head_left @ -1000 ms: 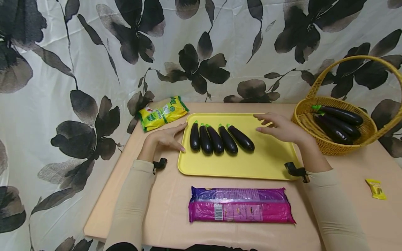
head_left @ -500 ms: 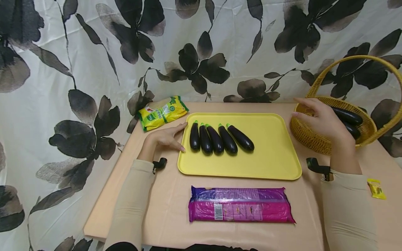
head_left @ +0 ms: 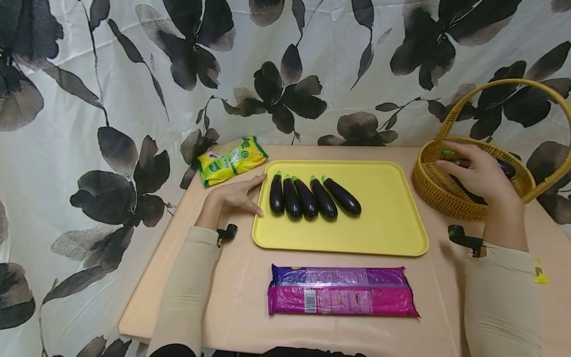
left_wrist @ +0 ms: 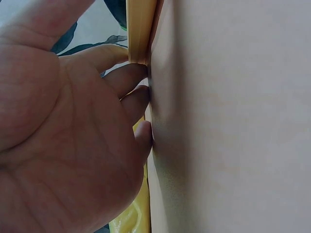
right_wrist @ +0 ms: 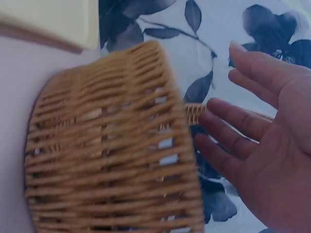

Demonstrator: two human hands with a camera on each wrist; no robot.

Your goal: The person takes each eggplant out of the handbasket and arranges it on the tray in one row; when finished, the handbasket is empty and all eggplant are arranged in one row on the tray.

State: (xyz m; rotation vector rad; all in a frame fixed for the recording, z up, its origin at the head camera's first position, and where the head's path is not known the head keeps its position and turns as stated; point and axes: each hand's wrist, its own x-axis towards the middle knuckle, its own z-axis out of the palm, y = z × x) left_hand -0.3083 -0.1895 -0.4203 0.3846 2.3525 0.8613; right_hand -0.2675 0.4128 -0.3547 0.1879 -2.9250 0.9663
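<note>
My left hand [head_left: 234,196] rests at the left edge of the yellow tray [head_left: 383,223], fingers loosely spread and touching its rim. Several glossy eggplants [head_left: 307,199] with green stem ends lie side by side on the tray's left half. At the right, my right hand [head_left: 484,171] hovers over the wicker basket [head_left: 439,193], hiding most of the eggplants [head_left: 506,168] inside. Seen from the right wrist, the fingers [right_wrist: 238,119] reach out relaxed beside the basket's rim, apart from one another and gripping nothing.
A purple and pink packet [head_left: 343,291] lies in front of the tray. Behind its left corner is a yellow-green packet [head_left: 232,159]. A small yellow sachet [head_left: 540,272] sits at far right, partly behind the right sleeve. The basket's tall handle [head_left: 499,83] arches up near the floral curtain [head_left: 285,94].
My right hand has moved right, from above the tray to over the basket, and a little further across it in the last half second. The left hand and the tray stay put.
</note>
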